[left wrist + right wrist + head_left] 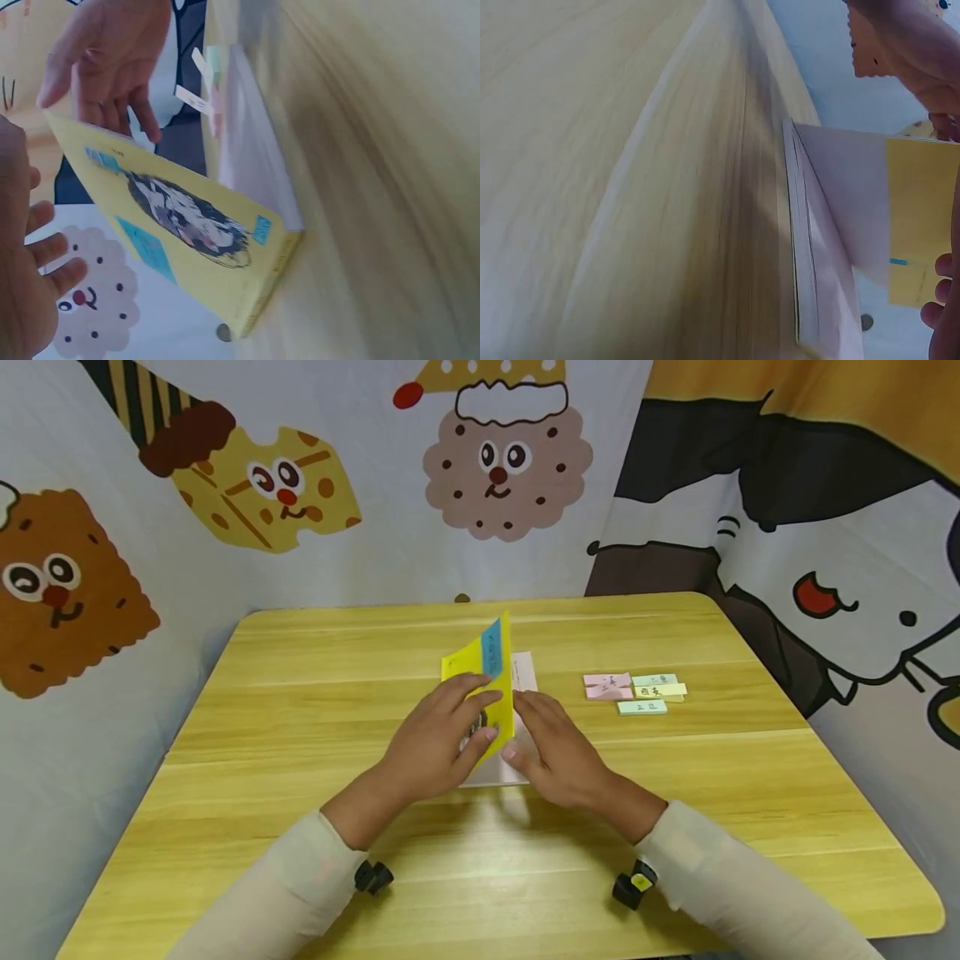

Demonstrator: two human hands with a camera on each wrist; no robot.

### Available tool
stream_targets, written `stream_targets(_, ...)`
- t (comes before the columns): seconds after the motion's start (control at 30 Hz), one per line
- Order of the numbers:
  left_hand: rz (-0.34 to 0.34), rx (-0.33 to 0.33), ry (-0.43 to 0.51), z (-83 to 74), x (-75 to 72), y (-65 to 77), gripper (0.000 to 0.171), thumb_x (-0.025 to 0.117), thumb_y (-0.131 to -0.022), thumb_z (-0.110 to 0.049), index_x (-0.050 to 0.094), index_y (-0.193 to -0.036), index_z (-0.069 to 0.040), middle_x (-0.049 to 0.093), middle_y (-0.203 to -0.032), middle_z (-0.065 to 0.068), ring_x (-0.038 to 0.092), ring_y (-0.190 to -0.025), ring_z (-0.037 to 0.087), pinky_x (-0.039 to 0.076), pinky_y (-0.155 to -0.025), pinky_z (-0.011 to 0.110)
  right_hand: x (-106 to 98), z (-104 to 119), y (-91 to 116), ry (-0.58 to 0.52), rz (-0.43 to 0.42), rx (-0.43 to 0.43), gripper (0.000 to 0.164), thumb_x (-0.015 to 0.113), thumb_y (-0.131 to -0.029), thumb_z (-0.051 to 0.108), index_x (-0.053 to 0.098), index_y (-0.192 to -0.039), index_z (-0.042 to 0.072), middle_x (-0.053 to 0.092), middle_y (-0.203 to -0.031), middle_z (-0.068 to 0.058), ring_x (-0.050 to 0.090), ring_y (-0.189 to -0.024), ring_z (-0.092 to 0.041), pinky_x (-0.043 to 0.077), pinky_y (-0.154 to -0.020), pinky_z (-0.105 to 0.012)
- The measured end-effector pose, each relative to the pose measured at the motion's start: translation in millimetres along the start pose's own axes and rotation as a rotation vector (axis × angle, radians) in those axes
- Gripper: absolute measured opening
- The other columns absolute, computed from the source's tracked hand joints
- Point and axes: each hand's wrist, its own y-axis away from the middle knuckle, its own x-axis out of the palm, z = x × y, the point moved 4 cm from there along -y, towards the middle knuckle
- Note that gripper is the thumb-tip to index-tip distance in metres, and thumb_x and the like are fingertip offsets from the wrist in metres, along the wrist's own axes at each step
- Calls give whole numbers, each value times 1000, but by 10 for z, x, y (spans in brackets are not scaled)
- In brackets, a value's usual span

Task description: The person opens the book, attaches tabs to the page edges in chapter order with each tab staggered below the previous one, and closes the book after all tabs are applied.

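Note:
A book lies on the table with its yellow cover [468,664] raised, showing the pale page [524,670] beneath. The cover's outside bears blue labels and a dark sketch-like picture [187,210]. My left hand [435,743] is at the cover's outer side, its fingers spread and loosely bent. On the inner side is my right hand [558,752], fingers extended, with its thumb by the cover's free edge. In the right wrist view, a yellow flap [922,217] shows inside the cover, with the right fingertips [943,289] beside it.
Several small pink, green and yellow paper strips with handwriting lie right of the book, among them a pink strip [609,692] and a green strip [642,707]. The wooden table [330,685] is backed by a cartoon-printed curtain [375,568].

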Motion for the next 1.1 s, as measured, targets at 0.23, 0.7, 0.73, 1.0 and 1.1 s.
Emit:
stream_targets(0.23,-101,128,-77,-163,-145,-27,43,36,-98,-37,60,-119,-9,44,-139,8,31,-134,28,20,-109,41,169,166,-101,24,22,-115,68,39,-95,51,19,-150,15,25,-150,-3,18,-138,-25,20,-108,-45)
stream_targets(0.7,29,163,-378,-432,-187,-6,26,49,-92,-30,66,-95,-11,63,-107,4,54,-106,25,42,-91,37,542,320,-84,87,174,-265,65,50,-89,42,38,-142,6,41,-143,0,27,-134,-15,19,-108,-35)
stream_targets(0.73,37,145,-395,-435,-185,-1,24,50,-91,-28,66,-92,-11,63,-100,4,55,-98,25,44,-84,36,563,318,-78,86,184,-263,62,51,-89,42,42,-139,6,45,-139,0,31,-131,-15,19,-108,-35)
stream_targets(1.0,316,-147,-495,-348,-145,96,48,82,-60,-39,60,-91,-10,51,-75,3,50,-72,23,42,-59,34,685,353,-68,128,268,-264,59,41,-92,53,41,-141,20,26,-150,4,14,-139,-13,11,-110,-34)
stream_targets(1.1,393,-210,-476,-299,-112,140,61,87,-52,-46,60,-93,-9,51,-75,4,50,-73,23,43,-60,36,715,364,-58,156,294,-264,66,31,-93,60,36,-144,19,20,-153,4,9,-140,-14,10,-111,-34)
